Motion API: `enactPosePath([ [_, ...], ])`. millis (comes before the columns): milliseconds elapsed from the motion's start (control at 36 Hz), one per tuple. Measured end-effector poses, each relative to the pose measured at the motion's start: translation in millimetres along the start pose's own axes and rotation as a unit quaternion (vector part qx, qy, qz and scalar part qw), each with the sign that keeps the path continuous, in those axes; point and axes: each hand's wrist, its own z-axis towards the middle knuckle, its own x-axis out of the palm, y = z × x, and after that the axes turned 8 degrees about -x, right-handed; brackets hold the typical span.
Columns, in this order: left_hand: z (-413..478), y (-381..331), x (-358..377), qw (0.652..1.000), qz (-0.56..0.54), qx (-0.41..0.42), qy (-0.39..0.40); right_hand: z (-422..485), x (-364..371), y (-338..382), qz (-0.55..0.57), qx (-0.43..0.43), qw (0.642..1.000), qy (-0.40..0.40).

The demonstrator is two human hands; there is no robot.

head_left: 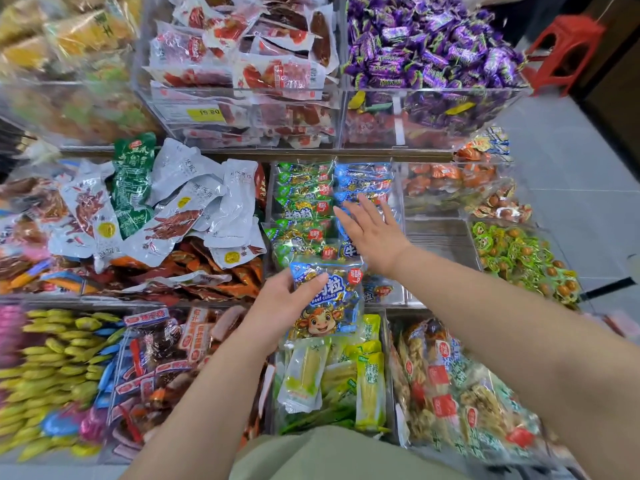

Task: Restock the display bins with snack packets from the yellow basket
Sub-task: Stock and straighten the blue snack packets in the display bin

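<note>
The packet [325, 299] in the left fingers [308, 283] is bright blue with white lettering, a red badge at one corner and a golden-brown cartoon ox on its lower half. Under the right fingers [370, 216] the blue packets [363, 181] show the same pattern. Just left of those fingers, the green packets [304, 202] carry the same red badges, with gold flecks. Beyond the right fingers the sweets [426, 46] are purple with silver glints. Left of the left fingers the pouches [194, 209] are silver-grey with reddish-brown pictures and round yellow stickers. Below the left fingers the long packets [329, 375] are pale yellow-green. The stool [561, 46] is red.
</note>
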Motion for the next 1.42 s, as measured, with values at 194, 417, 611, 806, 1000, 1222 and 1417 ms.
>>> enactPosePath([
  [194, 4.3, -10.0, 27.2, 0.991, 0.095, 0.064, -0.062, -48.8, -32.7, -11.1, 0.497, 0.117, 0.816, -0.273],
  [417, 4.4, -28.6, 58.1, 0.993, 0.06, 0.081, 0.06, -89.0, -43.0, -4.1, 0.355, -0.012, 0.934, 0.021],
  [611, 20.8, -25.8, 46.1, 0.9, 0.302, 0.298, -0.103, -102.0, -40.3, -35.1, 0.287, 0.097, 0.946, -0.114],
  [806, 52.9, 6.2, 40.6, 0.718, 0.652, 0.233, -0.078, -77.7, -37.5, -27.8, 0.129, 0.057, 0.988, -0.067],
  [1000, 50.6, 13.0, 28.9, 0.688, 0.669, 0.239, -0.147, -52.9, -36.8, -18.6, 0.096, 0.011, 0.991, -0.091],
  [1222, 62.7, -1.2, 36.5, 0.662, 0.715, 0.163, -0.158, -49.0, -20.3, -13.4, 0.124, 0.017, 0.982, -0.139],
  [1417, 73.8, 4.8, 48.9, 0.67, 0.7, 0.185, -0.162, -53.3, 7.6, -9.9, 0.107, 0.008, 0.992, -0.07],
])
